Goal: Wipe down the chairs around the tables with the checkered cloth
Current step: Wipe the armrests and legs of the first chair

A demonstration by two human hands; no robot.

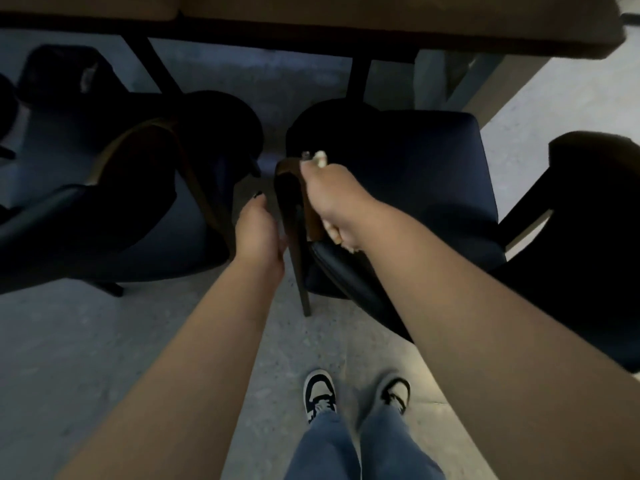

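A dark blue padded chair [408, 188] with a brown wooden frame stands at the middle right, pushed partly under the table. My right hand [332, 199] grips a bunched light cloth [320, 159] against the chair's wooden armrest; bits of cloth show at the fingertips and below the palm. Only small pale parts of the cloth are visible, so its pattern cannot be made out. My left hand [258, 226] holds the outer side of the same armrest post, fingers curled round it.
A second dark chair [138, 209] stands close on the left, a third [595, 209] on the right. A dark-edged table [381, 32] spans the top, its legs behind the chairs. Grey concrete floor lies below; my feet in black-and-white sneakers [320, 393] stand near the chair.
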